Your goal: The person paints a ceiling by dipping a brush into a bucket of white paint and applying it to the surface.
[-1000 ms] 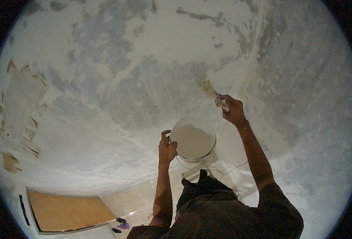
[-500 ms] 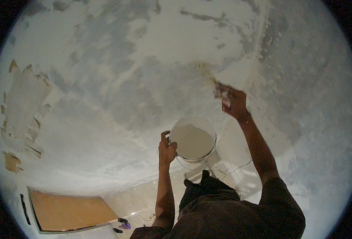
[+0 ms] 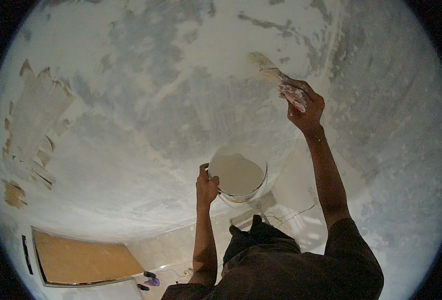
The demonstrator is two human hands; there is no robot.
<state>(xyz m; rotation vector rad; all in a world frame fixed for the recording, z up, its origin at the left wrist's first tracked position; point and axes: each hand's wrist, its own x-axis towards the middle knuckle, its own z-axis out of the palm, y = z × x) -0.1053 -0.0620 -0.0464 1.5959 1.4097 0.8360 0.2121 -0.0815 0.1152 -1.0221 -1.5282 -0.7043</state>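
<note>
A paintbrush [image 3: 271,70] with pale bristles and a paint-smeared handle is gripped in my right hand [image 3: 307,105]. Its bristle end points up and left against the patchy white and grey wall [image 3: 191,110]. Lower down, my left hand [image 3: 207,187] is closed on the rim of a round white bucket [image 3: 263,175]. The bucket tilts toward me, with off-white paint [image 3: 237,174] inside. Both arms are raised, the right one higher.
At the far left, the wall has a rough patch of peeling coating [image 3: 38,115]. An orange-brown door [image 3: 86,257] shows at lower left. Shoes and a purple item [image 3: 152,281] lie on the floor near it. A thin cable [image 3: 301,212] runs below my right arm.
My right hand has moved up and slightly right with the paintbrush, whose bristles now show more sharply. The bucket and my left hand have shifted slightly left.
</note>
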